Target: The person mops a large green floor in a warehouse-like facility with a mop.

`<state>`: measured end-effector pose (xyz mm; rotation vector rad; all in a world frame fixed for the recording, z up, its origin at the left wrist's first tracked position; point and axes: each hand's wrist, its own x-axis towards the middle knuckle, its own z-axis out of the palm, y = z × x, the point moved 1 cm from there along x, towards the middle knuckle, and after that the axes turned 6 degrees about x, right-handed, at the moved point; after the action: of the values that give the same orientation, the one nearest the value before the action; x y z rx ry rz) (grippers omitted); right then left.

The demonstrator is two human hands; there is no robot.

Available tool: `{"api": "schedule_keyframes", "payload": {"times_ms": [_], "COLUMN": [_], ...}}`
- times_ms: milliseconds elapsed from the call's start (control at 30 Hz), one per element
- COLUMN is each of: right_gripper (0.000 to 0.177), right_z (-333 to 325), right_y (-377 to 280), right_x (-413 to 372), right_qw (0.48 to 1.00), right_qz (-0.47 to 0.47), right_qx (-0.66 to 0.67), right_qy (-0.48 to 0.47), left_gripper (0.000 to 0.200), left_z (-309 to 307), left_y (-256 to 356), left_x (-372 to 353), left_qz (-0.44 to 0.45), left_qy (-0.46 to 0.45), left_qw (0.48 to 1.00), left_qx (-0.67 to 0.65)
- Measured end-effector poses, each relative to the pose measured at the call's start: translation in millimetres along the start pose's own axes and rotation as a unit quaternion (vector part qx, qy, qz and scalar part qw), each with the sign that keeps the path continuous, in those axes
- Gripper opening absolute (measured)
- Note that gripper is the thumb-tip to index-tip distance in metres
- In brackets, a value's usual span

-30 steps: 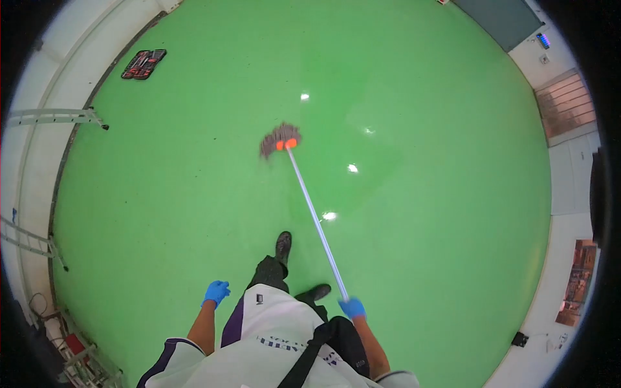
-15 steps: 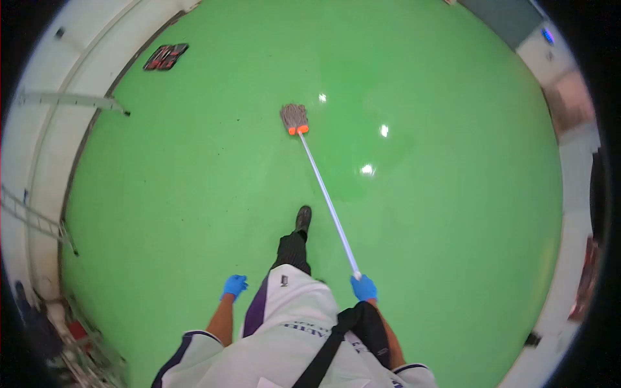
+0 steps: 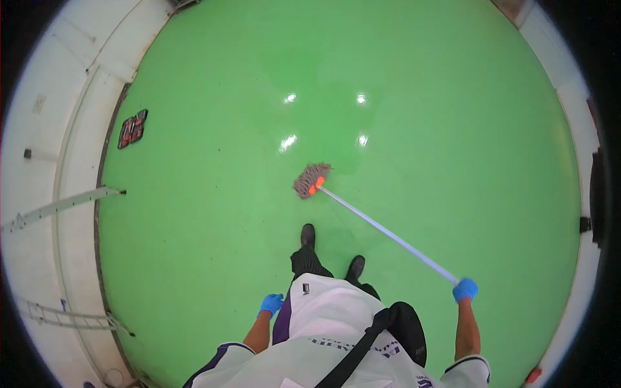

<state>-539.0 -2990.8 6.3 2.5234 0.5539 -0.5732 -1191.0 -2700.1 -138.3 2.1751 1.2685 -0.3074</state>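
My right hand [image 3: 465, 290], in a blue glove, is closed around the top end of the mop's pale handle, out to my right. The mop [image 3: 394, 240] slants down to the left from that grip. Its grey-brown string head [image 3: 312, 180], with an orange clamp, lies on the green floor ahead of my feet. My left hand [image 3: 272, 304], also in a blue glove, hangs beside my white and purple shirt. It holds nothing, and its fingers look loosely bent and partly apart.
The green floor [image 3: 194, 213] is shiny with light reflections and darker, wet-looking patches ahead. An opened tool case [image 3: 132, 129] lies near the left wall. Ladders [image 3: 71, 202] stand along that wall. My dark shoes [image 3: 308, 237] are just behind the mop head.
My right hand has swung outward to the right with the mop handle. The mop head has come closer to my feet and turned. A second shoe now shows, and the view has rotated.
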Motion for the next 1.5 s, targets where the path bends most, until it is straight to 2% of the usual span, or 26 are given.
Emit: {"api": "schedule_keyframes", "payload": {"times_ms": [33, 67, 100, 133, 200, 267, 333, 400, 467, 600, 633, 700, 733, 767, 900, 1000, 1067, 1133, 1167, 1233, 1333, 1367, 1400, 1433, 1467, 1500], "right_gripper": [0.012, 0.01, 0.011, 0.014, 0.028, 0.053, 0.054, 0.051, 0.049, 0.049, 0.049, 0.05, 0.05, 0.051, 0.05, 0.049, 0.049, 0.05, 0.051, 0.053, 0.054, 0.054, 0.054, 0.057, 0.061, 0.064], "right_z": [-11.5, -4.7, 7.3, 9.5, 5.2, -45.1, -69.7, -88.7, -80.1, -47.6, -45.7, -43.6, -31.7, -31.1, -43.6, -52.7, -54.6, -47.6, -45.5, -41.8, -32.6, -30.0, -34.8, -41.8, -8.9, -36.0], "right_y": [-40.3, -89.1, -143.2, -202.8, -333.1, -432.6, -507.0, -545.8, -510.2, -392.2, -369.9, -362.1, -372.1, -387.3, -491.0, -522.8, -489.4, -430.3, -402.1, -357.4, -371.8, -389.2, -417.3, -450.3, -477.7, -508.9], "right_x": [6.4, 25.6, 39.9, 43.6, 39.0, -31.8, -65.2, -70.1, -61.5, -74.6, -89.0, -102.5, -106.3, -106.6, -119.8, -119.1, -125.3, -122.8, -127.0, -133.0, -120.0, -115.0, -110.8, -105.5, -82.3, -87.2], "right_qw": [0.998, 0.995, 0.986, 0.982, 0.961, 0.91, 0.893, 0.9, 0.908, 0.938, 0.945, 0.949, 0.953, 0.957, 0.934, 0.92, 0.93, 0.94, 0.94, 0.941, 0.936, 0.936, 0.936, 0.937, 0.908, 0.897], "right_qz": [-0.04, -0.065, -0.12, -0.164, -0.252, -0.346, -0.362, -0.338, -0.318, -0.272, -0.255, -0.245, -0.221, -0.197, -0.243, -0.285, -0.258, -0.227, -0.221, -0.215, -0.244, -0.243, -0.239, -0.225, -0.242, -0.226], "right_qx": [0.02, 0.026, 0.047, 0.049, 0.112, 0.215, 0.248, 0.267, 0.263, 0.186, 0.166, 0.145, 0.136, 0.126, 0.223, 0.242, 0.228, 0.188, 0.167, 0.12, 0.092, 0.101, 0.11, 0.147, 0.221, 0.263], "right_qy": [0.05, 0.065, 0.104, 0.086, -0.012, -0.078, -0.096, -0.066, -0.073, -0.106, -0.121, -0.136, -0.155, -0.172, -0.136, -0.115, -0.131, -0.171, -0.197, -0.232, -0.238, -0.236, -0.234, -0.224, -0.261, -0.274], "left_gripper": [0.022, 0.023, 0.026, 0.026, 0.029, 0.027, 0.026, 0.025, 0.026, 0.028, 0.028, 0.028, 0.028, 0.028, 0.028, 0.027, 0.026, 0.025, 0.025, 0.025, 0.027, 0.026, 0.026, 0.024, 0.023, 0.022], "left_z": [-17.3, -40.5, -55.6, -58.4, -70.1, -92.5, -111.5, -116.2, -106.1, -107.6, -111.6, -113.9, -110.9, -113.3, -140.3, -139.4, -146.3, -115.3, -120.4, -121.1, -101.4, -107.5, -103.2, -94.0, -96.1, -97.7], "left_y": [0.8, 6.0, 7.2, 0.3, -22.0, -51.6, -83.5, -115.2, -144.1, -142.0, -141.8, -140.9, -140.3, -135.8, -137.1, -165.7, -168.7, -203.5, -202.6, -189.1, -191.5, -179.6, -183.0, -192.2, -193.1, -194.5], "left_x": [7.1, 22.1, 33.4, 35.5, 39.8, 6.2, -28.9, -51.8, -61.4, -29.5, -14.2, 16.7, 30.9, 49.0, 67.3, 45.8, 28.7, 8.2, 5.9, -6.5, -8.2, -5.7, -7.2, -1.5, 4.9, 11.3], "left_qz": [0.005, -0.125, -0.251, -0.252, -0.303, -0.332, -0.369, -0.395, -0.441, -0.5, -0.365, -0.217, -0.289, -0.348, -0.353, -0.35, -0.372, -0.336, -0.332, -0.415, -0.415, -0.415, -0.415, -0.294, -0.284, -0.277], "left_qy": [-0.004, -0.048, -0.087, -0.082, -0.008, 0.029, 0.064, 0.079, -0.031, -0.079, -0.097, -0.106, -0.101, -0.089, -0.068, -0.038, -0.012, -0.086, -0.085, -0.056, -0.076, -0.073, -0.081, -0.076, -0.089, -0.103], "left_qw": [1.0, 0.977, 0.904, 0.903, 0.81, 0.801, 0.779, 0.765, 0.767, 0.731, 0.856, 0.942, 0.866, 0.757, 0.788, 0.757, 0.772, 0.75, 0.748, 0.739, 0.712, 0.738, 0.738, 0.843, 0.799, 0.748], "left_qx": [0.007, -0.167, -0.336, -0.338, -0.501, -0.498, -0.503, -0.502, -0.464, -0.457, -0.353, -0.233, -0.396, -0.546, -0.499, -0.551, -0.516, -0.563, -0.568, -0.528, -0.561, -0.527, -0.525, -0.444, -0.522, -0.594]}}
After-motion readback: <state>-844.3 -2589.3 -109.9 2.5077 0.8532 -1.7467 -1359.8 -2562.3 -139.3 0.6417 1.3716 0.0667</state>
